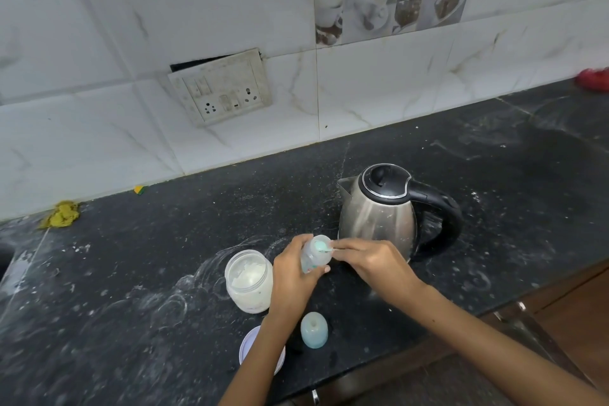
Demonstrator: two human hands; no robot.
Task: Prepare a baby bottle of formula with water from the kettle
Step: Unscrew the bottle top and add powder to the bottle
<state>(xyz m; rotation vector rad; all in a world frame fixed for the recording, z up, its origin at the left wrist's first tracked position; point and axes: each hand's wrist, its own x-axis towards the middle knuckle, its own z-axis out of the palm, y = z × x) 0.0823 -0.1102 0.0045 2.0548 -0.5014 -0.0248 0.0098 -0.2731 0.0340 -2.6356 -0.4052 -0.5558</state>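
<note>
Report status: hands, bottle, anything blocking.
Left hand grips clear baby bottle, tilted. Right hand pinches pale blue scoop at bottle mouth. Open white powder jar beside; steel kettle behind. Nothing blocking.

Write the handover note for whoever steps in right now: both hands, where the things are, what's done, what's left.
Left hand: grips the baby bottle, tilted, mouth open.
Right hand: pinches a small scoop at the bottle's mouth.
Formula jar: open, on the counter left of the bottle; its lid lies nearer the person.
Bottle cap: stands on the counter below the hands.
Kettle: lid shut, behind the right hand.
Done: jar and bottle opened, scooping under way.
Left: finish the powder, pour kettle water, cap, mix. Whether water is already in the bottle cannot be told.
</note>
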